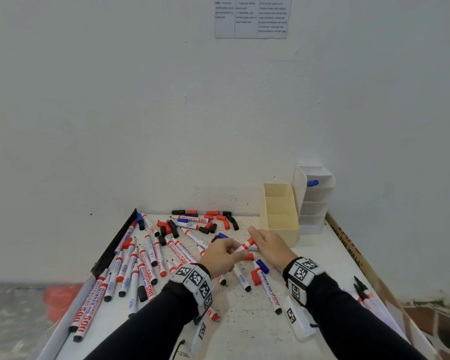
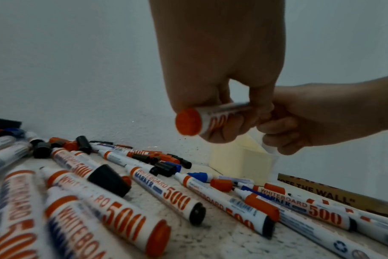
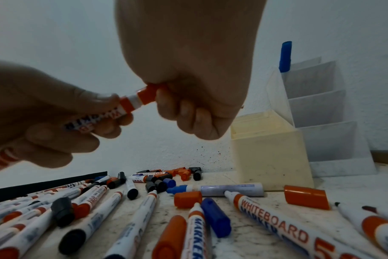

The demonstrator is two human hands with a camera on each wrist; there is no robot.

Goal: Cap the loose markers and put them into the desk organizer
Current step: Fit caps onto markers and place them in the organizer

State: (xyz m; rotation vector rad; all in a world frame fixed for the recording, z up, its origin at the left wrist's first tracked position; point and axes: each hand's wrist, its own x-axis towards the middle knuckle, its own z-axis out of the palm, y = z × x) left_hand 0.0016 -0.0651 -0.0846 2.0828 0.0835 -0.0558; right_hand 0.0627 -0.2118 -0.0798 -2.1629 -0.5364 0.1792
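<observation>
I hold one white whiteboard marker (image 1: 240,249) with a red collar just above the table's middle. My left hand (image 1: 231,253) grips its barrel (image 2: 222,115), red tail end toward the left wrist camera. My right hand (image 1: 255,241) pinches a red cap (image 3: 147,94) over the marker's tip; a thin white strip still shows between cap and collar. Many loose markers (image 1: 151,253) and red, black and blue caps (image 1: 213,219) lie scattered on the white table (image 1: 247,333). The cream organizer box (image 1: 279,211) stands empty at the back right.
A white tiered organizer (image 1: 313,203) behind the cream box holds one blue-capped marker (image 1: 312,182). A black strip (image 1: 115,248) runs along the table's left edge, a printed board (image 1: 348,250) along the right. A few uncapped markers (image 1: 364,294) lie near the right edge. The wall is close behind.
</observation>
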